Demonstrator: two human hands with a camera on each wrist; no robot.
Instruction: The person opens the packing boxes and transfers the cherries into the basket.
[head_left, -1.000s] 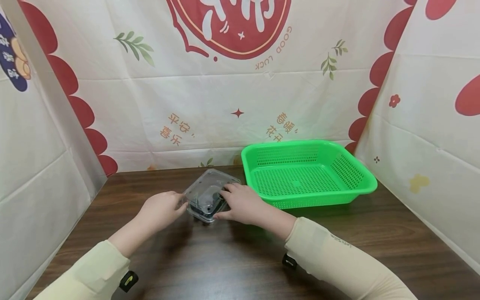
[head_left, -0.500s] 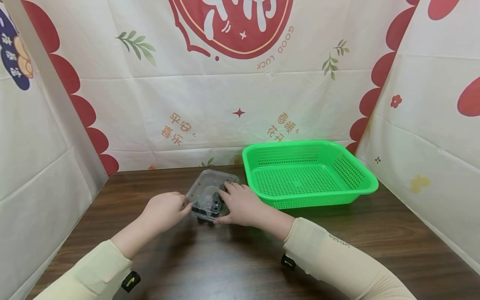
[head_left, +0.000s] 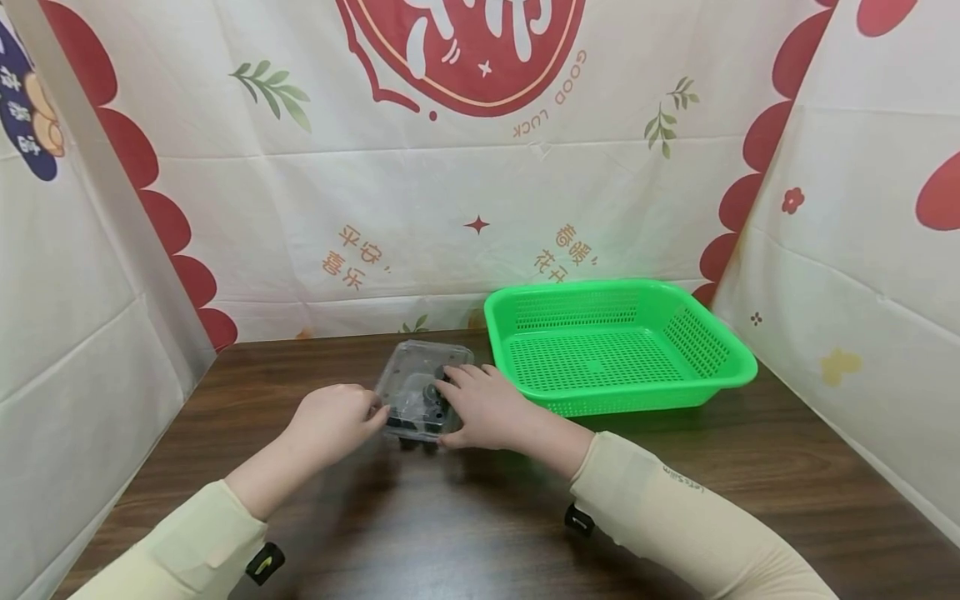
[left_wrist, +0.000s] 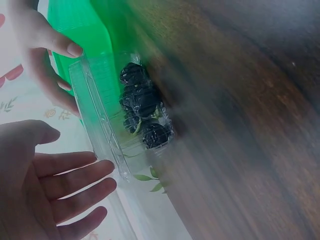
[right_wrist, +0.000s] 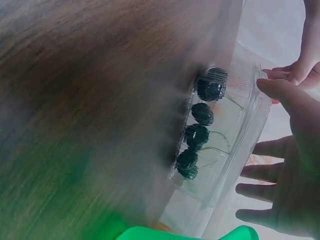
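Note:
A clear plastic punnet [head_left: 416,375], its lid down, holds several dark round fruits [right_wrist: 196,135] with thin green stems, like dark cherries. It is at the table's far middle, between both hands; whether its base touches the wood I cannot tell. My left hand [head_left: 333,421] is at its near left corner. In the left wrist view the left hand [left_wrist: 65,180] has long, spread fingers, their tips by the lid's rim. My right hand [head_left: 491,408] lies along the right side. In the right wrist view the right hand [right_wrist: 295,165] rests its thumb on the rim, fingers extended.
Just right of the punnet stands a green plastic basket [head_left: 731,358] with perforated walls and floor. Dark wood tabletop [head_left: 420,533] spreads in front of the hands. Printed white cloth [head_left: 420,192] hangs behind the table and along both sides.
The punnet has turned counter-clockwise as seen from above, its near edge now facing the person more squarely. My left hand has shifted slightly right with it; the right hand has barely moved.

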